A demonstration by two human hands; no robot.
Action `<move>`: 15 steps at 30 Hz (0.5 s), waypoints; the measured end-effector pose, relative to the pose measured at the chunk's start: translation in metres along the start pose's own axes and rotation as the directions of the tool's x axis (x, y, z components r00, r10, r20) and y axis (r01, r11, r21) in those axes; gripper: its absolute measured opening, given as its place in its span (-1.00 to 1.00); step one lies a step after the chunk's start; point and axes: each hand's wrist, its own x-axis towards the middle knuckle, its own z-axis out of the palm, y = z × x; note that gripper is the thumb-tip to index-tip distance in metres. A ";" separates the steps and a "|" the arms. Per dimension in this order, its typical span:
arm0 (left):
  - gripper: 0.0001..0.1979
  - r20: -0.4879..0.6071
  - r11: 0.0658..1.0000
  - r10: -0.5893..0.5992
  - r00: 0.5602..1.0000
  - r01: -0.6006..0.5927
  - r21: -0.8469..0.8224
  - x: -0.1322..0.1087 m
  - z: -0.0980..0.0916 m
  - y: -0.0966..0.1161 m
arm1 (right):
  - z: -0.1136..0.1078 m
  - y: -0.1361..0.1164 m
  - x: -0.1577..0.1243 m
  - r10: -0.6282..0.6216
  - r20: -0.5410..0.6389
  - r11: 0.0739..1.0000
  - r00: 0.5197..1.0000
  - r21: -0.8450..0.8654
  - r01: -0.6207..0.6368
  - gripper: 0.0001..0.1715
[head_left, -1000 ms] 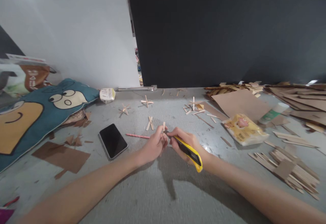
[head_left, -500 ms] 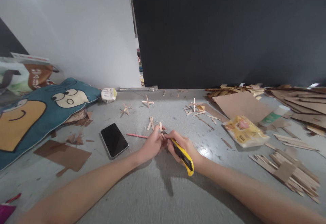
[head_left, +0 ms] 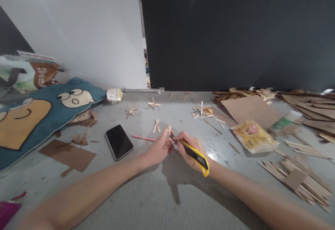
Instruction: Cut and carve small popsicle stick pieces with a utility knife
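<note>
My left hand [head_left: 160,148] pinches a small wooden stick piece [head_left: 169,130] that points up between its fingers. Wrapped round a yellow and black utility knife [head_left: 195,155], my right hand [head_left: 188,148] is closed, and the blade end meets the stick near my left fingertips. The exact contact is too small to make out. Just beyond my left hand lie crossed stick pieces [head_left: 156,126]. Two small star-like stick shapes, one on the left [head_left: 131,111] and one nearer the middle [head_left: 154,104], stand farther back. A pink striped rod [head_left: 142,138] lies beside my left hand.
On the left are a black phone [head_left: 119,142], brown cardboard [head_left: 68,155] and a blue cartoon cushion [head_left: 78,95]. To the right lie a yellow packet [head_left: 253,136], a glue stick [head_left: 285,121], a bundle of wooden sticks [head_left: 295,179] and cardboard pieces [head_left: 251,109].
The knife handle has swung to the right and lies at a flatter angle. Both hands keep their holds. The whole view has shifted slightly, with the surroundings now farther right.
</note>
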 end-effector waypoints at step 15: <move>-0.66 0.014 0.994 0.085 0.996 -0.086 0.060 0.001 -0.003 -0.002 | 0.006 0.001 -0.005 -0.043 -0.042 0.999 0.998 0.013 0.043 -0.92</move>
